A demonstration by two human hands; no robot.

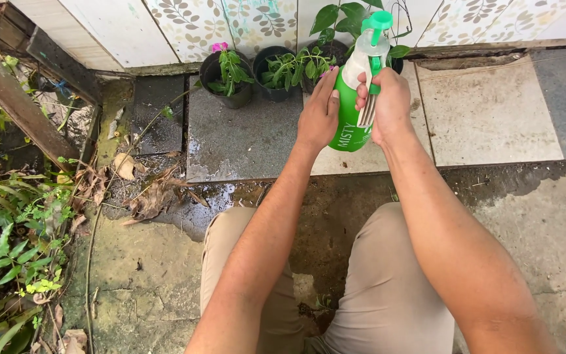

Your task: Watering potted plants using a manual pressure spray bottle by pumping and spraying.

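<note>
The right hand (388, 105) has its fingers (363, 88) curled tight around the neck and trigger of a green spray bottle (350, 121), gripping it firmly. The left hand (319, 115) lies flat against the bottle's left side, fingers (327, 88) straight and close together, steadying rather than clasping it. The bottle is held upright in the air between both hands, above the pale paving slabs (492, 111), its white shoulder and bright green nozzle (378, 23) pointing up and away from the person.

Just beyond the bottle, against a wall of leaf-patterned tiles (191, 23), stand dark plant pots: one with a pink flower (227, 78), one with long green leaves (276, 72), and another (mostly hidden behind the bottle) holding a broad-leaved plant (342, 19).

Both bare forearms reach forward from the bottom of the view. Below them are the person's knees in beige trousers (388, 288), crouched over wet, dark concrete ground (545, 223). To the left lie dry brown leaves (149, 196), and further left a patch of green weeds (21, 242) beside a weathered wooden beam (14, 98).
</note>
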